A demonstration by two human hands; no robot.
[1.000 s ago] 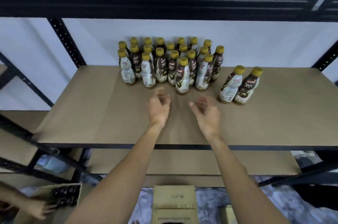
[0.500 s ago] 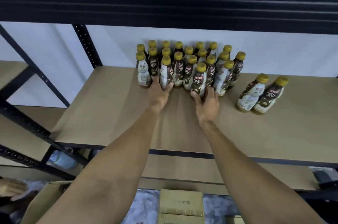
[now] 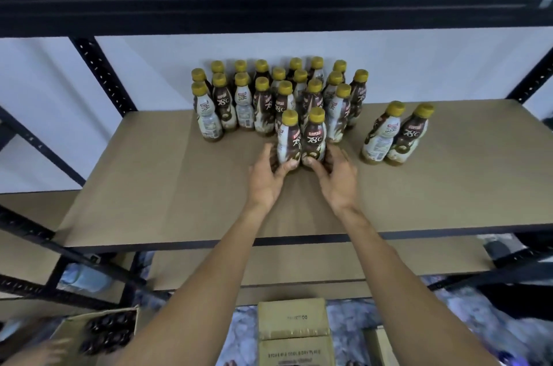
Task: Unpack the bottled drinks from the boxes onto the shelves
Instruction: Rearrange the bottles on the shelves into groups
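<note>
Bottles, two of them, stand upright and touching at the front of the pack: the left bottle [image 3: 288, 138] and the right bottle [image 3: 314, 134], both with yellow caps. I have my left hand [image 3: 265, 177] curled round the base of the left bottle, thumb across its front. My right hand [image 3: 338, 178] grips the base of the right bottle the same way, with the fingers wrapped round its far side.

Half a second ago both hands were pressed in at the front row of the cluster [image 3: 269, 96]. Now these two bottles sit forward of it, clear of the row, and my hands have come back toward me with them. A second ago my hands hung open, short of any bottle.

The cluster stands just behind, close to the white wall [image 3: 434, 66]. The pair [image 3: 395, 133] off to the right is where it was, well apart from my right hand.

All of this rests on the brown shelf [image 3: 149, 186]. Below it, on the floor, a closed box [image 3: 294, 320] lies between my forearms. An open box [image 3: 107, 332] with dark caps inside shows at lower left, with another person's hand [image 3: 45, 350] blurred beside it.
</note>
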